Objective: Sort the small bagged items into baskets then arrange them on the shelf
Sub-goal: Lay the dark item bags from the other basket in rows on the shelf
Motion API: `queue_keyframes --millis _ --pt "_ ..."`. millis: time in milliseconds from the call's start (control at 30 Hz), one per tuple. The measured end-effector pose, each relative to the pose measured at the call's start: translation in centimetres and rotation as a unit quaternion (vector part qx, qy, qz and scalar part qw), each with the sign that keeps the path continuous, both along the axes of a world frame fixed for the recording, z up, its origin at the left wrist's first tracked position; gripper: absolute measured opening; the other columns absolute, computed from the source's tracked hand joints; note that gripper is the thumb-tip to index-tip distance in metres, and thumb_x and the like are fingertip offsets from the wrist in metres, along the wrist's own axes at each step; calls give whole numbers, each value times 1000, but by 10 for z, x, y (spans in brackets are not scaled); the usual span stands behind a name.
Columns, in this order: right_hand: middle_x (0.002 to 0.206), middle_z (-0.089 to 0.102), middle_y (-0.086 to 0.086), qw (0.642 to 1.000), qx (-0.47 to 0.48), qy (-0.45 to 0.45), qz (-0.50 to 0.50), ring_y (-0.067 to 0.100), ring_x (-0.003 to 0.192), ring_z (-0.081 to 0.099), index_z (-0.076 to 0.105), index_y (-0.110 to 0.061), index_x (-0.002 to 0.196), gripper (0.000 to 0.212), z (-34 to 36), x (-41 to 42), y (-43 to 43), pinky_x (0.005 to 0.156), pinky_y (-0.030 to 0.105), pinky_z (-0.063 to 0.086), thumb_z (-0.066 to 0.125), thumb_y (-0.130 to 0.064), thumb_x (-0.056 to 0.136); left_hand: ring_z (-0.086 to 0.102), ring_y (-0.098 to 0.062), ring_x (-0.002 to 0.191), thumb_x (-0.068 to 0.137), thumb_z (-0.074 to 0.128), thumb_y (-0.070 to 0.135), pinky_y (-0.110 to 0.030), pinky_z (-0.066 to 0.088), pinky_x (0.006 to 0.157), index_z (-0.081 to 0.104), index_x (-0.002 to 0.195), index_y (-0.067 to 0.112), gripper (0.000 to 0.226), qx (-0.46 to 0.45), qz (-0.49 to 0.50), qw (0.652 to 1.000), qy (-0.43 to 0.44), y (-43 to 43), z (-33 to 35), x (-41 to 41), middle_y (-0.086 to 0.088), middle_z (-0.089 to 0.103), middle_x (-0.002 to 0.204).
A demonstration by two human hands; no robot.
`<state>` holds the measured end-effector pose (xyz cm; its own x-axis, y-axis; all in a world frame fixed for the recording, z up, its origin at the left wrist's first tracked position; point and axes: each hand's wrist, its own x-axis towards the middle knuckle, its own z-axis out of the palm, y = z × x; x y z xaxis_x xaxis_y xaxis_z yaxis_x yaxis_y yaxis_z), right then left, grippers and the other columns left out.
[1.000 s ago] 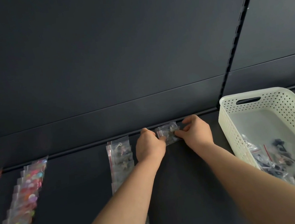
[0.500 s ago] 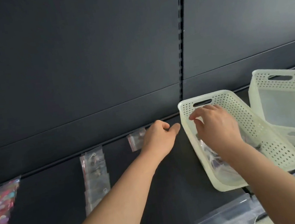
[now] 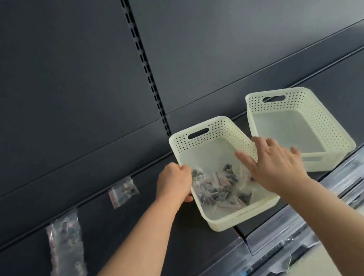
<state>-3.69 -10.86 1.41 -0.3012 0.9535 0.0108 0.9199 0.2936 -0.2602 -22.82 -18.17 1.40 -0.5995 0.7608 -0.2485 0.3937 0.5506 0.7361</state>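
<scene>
Because they are see-through, the small bags [image 3: 223,190] show the tiny dark bits inside them, and some have a thin red strip along the top. They lie in a crinkly heap on the floor of the near basket [image 3: 233,130], which sits on the dark shelf [image 3: 148,240]. That basket is pale plastic, a box shape with round corners, rows of little holes in its walls and a long handle slot at the far end. The left hand [image 3: 175,185] grips its left rim, fingers curled over the edge and thumb against the outside. The right hand [image 3: 276,164] is over the right wall with its fingers straight and spread wide, one finger pointing toward the heap; it is hard to tell if it touches a bag. Both arms are bare and reach forward. Just to the right stands another basket [image 3: 328,122] of the same kind. To the left, one single bag [image 3: 123,194] lies flat near the back of the shelf, and further left a long row of bags [image 3: 66,254] runs toward the front. Behind is a smooth dark back wall [image 3: 52,86] with a strip of slots [image 3: 141,57].
</scene>
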Motion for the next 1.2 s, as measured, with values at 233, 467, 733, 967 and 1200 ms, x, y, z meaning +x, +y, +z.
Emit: queue_keyframes --millis 233,467,733,967,1200 --pt "116 63 1 998 12 -40 -36 24 115 55 42 -23 129 75 5 29 18 110 66 10 6 -73 87 62 -16 60 98 40 21 -31 58 51 54 82 13 23 17 17 1000 -18 16 3 23 -6 63 80" --pt "125 57 -1 996 86 -17 -12 22 119 51 50 -22 127 46 9 18 16 110 54 23 33 -52 96 63 -19 70 96 47 34 -37 60 59 52 99 11 24 19 34 999 19 21 5 21 -5 64 94" --pt "120 62 -10 985 72 152 35 16 101 60 59 -29 120 41 -9 -2 5 66 31 52 40 -5 92 58 -13 102 95 54 24 -30 48 77 64 111 28 20 63 -154 930 327 13 24 24 12 68 106" --pt "111 65 0 917 10 393 -63 9 101 56 56 -15 122 61 -7 10 16 89 27 45 32 19 77 52 -22 107 78 77 42 -36 47 86 66 116 25 43 -72 -341 875 335 51 15 77 0 64 111" --pt "123 61 4 907 -19 412 -92 14 113 55 50 -13 129 53 -7 20 18 91 23 39 33 12 85 58 -25 94 88 64 31 -33 42 70 67 96 20 14 -36 -299 883 361 63 -2 89 -1 62 95"
